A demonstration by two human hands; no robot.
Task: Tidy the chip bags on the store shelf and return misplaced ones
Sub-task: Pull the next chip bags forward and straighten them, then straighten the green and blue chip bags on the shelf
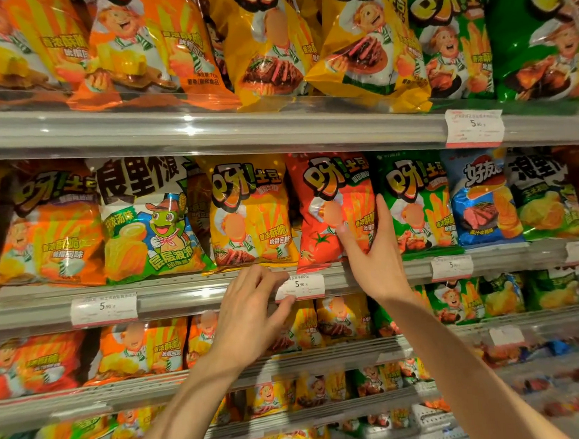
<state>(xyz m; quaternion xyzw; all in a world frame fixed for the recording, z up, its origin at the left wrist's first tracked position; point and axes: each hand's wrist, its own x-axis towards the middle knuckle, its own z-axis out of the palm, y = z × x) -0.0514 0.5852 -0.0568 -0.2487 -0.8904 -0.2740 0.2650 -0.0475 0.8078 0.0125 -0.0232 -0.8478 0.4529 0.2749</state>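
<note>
red bag [331,210]: tomato print | green bag [416,204]: yellow fries | blue bag [483,200]: steak picture | shelf rail [184,293]: grey

lower shelves [546,390] blurred, price tag [474,128] print illegible
</note>
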